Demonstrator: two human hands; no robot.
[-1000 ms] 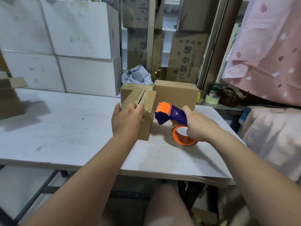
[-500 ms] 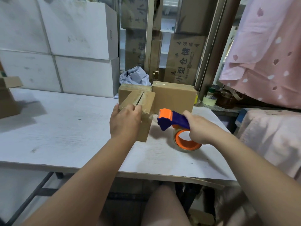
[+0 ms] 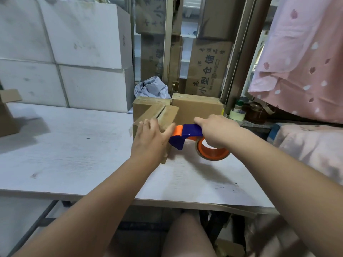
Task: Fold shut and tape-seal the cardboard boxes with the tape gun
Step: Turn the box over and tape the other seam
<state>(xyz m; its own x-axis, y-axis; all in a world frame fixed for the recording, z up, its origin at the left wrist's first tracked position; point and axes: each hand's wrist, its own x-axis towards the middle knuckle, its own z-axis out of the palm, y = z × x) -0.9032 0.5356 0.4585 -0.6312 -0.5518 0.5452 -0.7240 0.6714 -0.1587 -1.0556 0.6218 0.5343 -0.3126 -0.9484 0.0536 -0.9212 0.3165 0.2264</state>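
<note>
A small brown cardboard box (image 3: 163,113) stands on the white table (image 3: 74,154), its top flaps folded with a slit showing between them. My left hand (image 3: 151,140) lies flat against the box's near side and top edge, fingers straight. My right hand (image 3: 216,129) grips the handle of the blue and orange tape gun (image 3: 187,135), forefinger laid along its top. The gun's orange nose touches the box's near right corner beside my left thumb. Its orange tape roll (image 3: 212,152) hangs below my right hand.
Two closed brown boxes (image 3: 196,106) stand just behind the small box. An open-flapped box (image 3: 7,115) sits at the table's left edge. White cartons (image 3: 74,52) are stacked at the back. Pink cloth (image 3: 300,62) hangs on the right, with a tape roll (image 3: 237,115) and jars on a ledge.
My right hand has brought the tape gun left and up until its nose meets the box. My left hand has flattened against the box's near side.
</note>
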